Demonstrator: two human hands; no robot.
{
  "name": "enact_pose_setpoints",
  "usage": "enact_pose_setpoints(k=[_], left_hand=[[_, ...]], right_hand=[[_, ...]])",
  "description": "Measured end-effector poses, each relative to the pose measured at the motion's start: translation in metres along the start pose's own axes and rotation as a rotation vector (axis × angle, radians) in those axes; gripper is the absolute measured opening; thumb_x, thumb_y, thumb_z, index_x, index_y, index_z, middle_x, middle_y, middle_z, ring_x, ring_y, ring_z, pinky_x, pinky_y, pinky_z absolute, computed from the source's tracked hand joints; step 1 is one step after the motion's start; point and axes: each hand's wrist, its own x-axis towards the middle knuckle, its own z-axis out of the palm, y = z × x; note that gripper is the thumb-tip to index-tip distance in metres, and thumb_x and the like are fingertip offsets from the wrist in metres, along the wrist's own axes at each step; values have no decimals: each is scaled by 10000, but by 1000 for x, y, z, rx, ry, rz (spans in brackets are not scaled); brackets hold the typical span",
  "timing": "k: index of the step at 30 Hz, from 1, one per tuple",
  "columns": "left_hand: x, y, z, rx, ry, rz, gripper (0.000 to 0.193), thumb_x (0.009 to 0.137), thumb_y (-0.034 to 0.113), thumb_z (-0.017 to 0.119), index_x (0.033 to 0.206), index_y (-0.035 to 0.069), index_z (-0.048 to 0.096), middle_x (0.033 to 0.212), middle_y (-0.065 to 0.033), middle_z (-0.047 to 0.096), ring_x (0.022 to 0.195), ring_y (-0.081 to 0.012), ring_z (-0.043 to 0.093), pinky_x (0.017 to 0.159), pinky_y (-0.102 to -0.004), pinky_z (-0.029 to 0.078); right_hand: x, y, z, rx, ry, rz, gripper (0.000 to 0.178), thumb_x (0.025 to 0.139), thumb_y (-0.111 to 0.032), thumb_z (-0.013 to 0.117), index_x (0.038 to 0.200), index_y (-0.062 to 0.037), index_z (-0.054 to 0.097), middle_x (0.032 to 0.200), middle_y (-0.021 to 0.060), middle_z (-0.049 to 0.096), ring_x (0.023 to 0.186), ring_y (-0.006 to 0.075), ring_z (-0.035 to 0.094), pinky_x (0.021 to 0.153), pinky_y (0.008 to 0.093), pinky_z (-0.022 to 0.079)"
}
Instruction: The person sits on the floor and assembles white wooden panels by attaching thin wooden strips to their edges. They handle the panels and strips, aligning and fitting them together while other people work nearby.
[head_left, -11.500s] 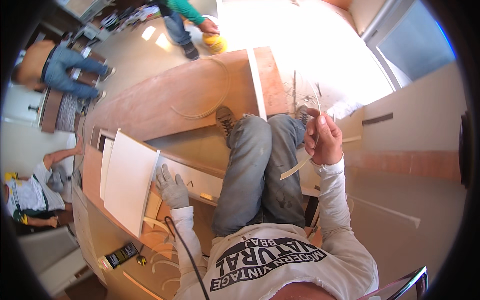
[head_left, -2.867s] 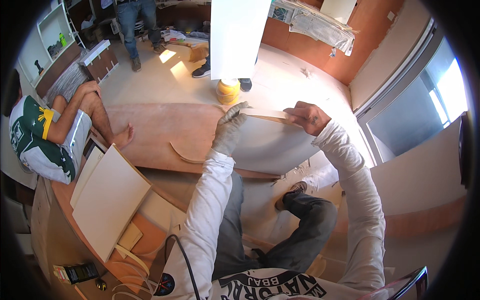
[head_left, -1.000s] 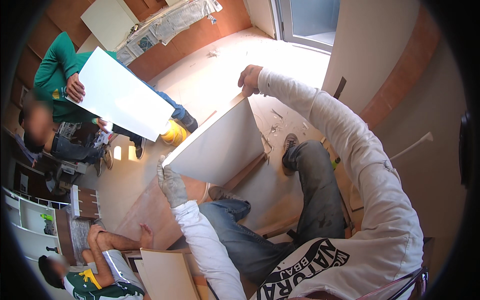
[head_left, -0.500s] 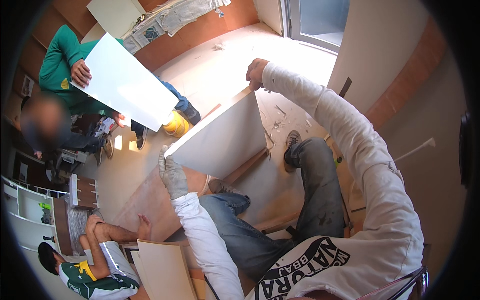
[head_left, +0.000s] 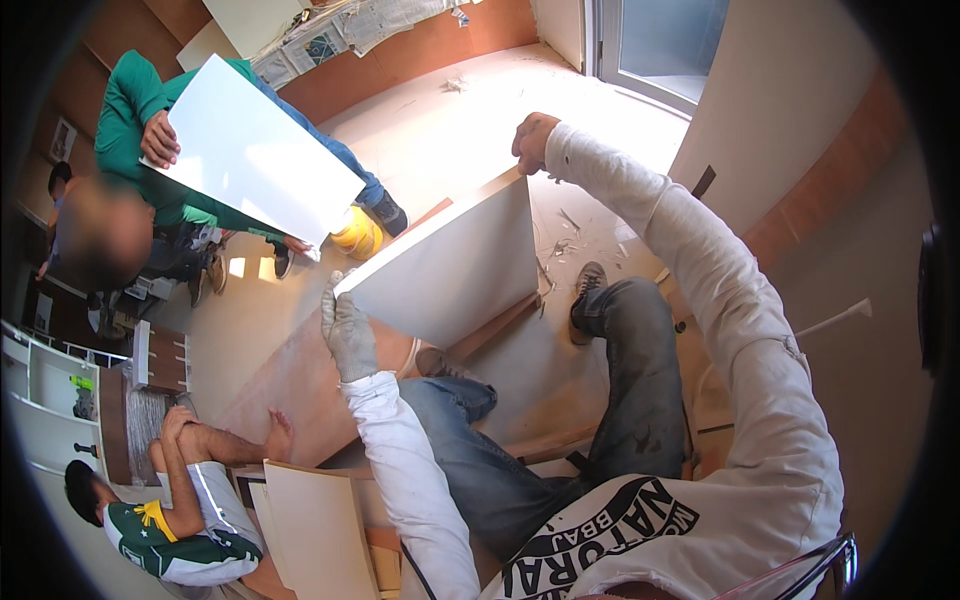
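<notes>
A white board [head_left: 445,255] stands on edge in front of me, its long narrow edge facing up. My left hand [head_left: 350,335], in a dusty grey glove, is closed at the board's near corner, with the fingers on the outer side. At the far corner is my bare right hand [head_left: 537,143], its fingers curled down against the top edge; its fingertips are partly hidden. Both my arms are in white sleeves. Below the board lies a reddish-brown sheet [head_left: 310,390], and my shoes and knees are close around it.
At left, a co-worker in green holds another white panel [head_left: 255,150] above a yellow round container [head_left: 357,235]. A second person [head_left: 190,520] sits at lower left beside leaning boards [head_left: 320,530]. Scraps [head_left: 565,245] litter the floor near my foot. A glass door [head_left: 660,50] stands at the back.
My view has shifted slightly, while both my hands stay at the board's two corners. The co-worker's lower hand has slid along the edge of their panel toward its lower end.
</notes>
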Motion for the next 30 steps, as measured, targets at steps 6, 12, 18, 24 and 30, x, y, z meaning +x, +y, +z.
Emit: enact_pose_setpoints(k=[6, 12, 18, 24, 30], left_hand=[[-3, 4, 7, 17, 2, 7, 324, 949, 100, 488, 1262, 20, 495, 1134, -74, 599, 970, -116, 567, 828, -240, 462], [-2, 3, 7, -9, 6, -18, 327, 944, 102, 504, 1262, 23, 498, 1128, -64, 599, 954, -106, 565, 811, -231, 464], [-2, 2, 0, -46, 17, -33, 321, 933, 87, 529, 1245, 14, 511, 1137, -63, 598, 989, -123, 567, 865, -245, 459], [4, -2, 12, -94, 56, 12, 293, 917, 58, 549, 1204, -4, 545, 1146, -66, 595, 1047, -144, 558, 948, -271, 436], [1, -2, 4, -26, 32, 79, 304, 910, 52, 559, 1213, 28, 550, 1115, -32, 608, 1006, -101, 556, 897, -229, 438]], right_hand=[[0, 1, 1, 107, 34, 25, 408, 759, -311, 586, 1124, -143, 654, 1167, 21, 606, 1162, 195, 467, 984, 290, 387], [10, 8, 9, 271, 126, -42, 332, 694, -48, 698, 1026, -53, 680, 915, 92, 688, 809, 202, 652, 729, 320, 535], [-5, 1, 1, 443, 96, -6, 286, 716, -86, 680, 1002, -84, 692, 881, 68, 688, 766, 182, 642, 674, 325, 531], [-6, 10, 17, 467, 333, -141, 279, 703, -113, 681, 978, -73, 693, 957, 97, 693, 898, 233, 659, 846, 327, 517], [-19, -68, 35, 419, 521, -626, 333, 763, -68, 660, 1067, -18, 534, 1019, 158, 629, 961, 336, 611, 860, 403, 485]])
